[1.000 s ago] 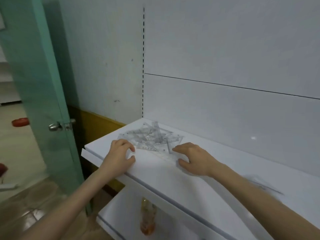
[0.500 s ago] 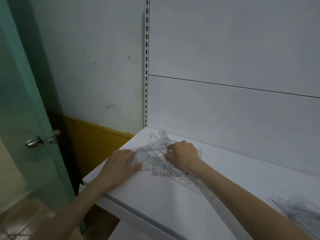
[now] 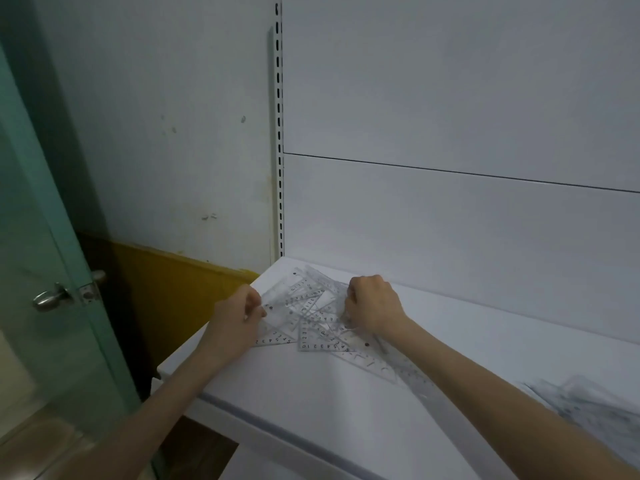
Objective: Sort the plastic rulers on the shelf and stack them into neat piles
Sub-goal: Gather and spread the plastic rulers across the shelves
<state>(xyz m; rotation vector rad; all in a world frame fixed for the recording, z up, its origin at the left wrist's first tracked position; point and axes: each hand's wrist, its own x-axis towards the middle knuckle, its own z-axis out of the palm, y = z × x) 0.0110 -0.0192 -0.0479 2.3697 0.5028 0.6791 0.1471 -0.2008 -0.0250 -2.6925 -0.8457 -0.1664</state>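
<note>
A loose heap of clear plastic rulers and set squares [image 3: 311,317] lies at the left end of the white shelf [image 3: 311,403]. My left hand [image 3: 237,323] sits at the heap's left edge, its fingers curled and pinching the edge of a clear set square. My right hand [image 3: 374,306] is over the heap's right side, fingers curled down into the rulers and gripping them. A long straight ruler [image 3: 398,368] runs out from under my right wrist toward the front right.
A second blurred pile of clear rulers [image 3: 588,403] lies at the shelf's right end. A slotted upright [image 3: 278,133] and white back panels stand behind. A green glass door with a metal handle [image 3: 52,299] is at the left.
The view has tilted up and closer. Both hands have gone from resting near the heap to curling their fingers onto the rulers; my right hand moved back over the heap.
</note>
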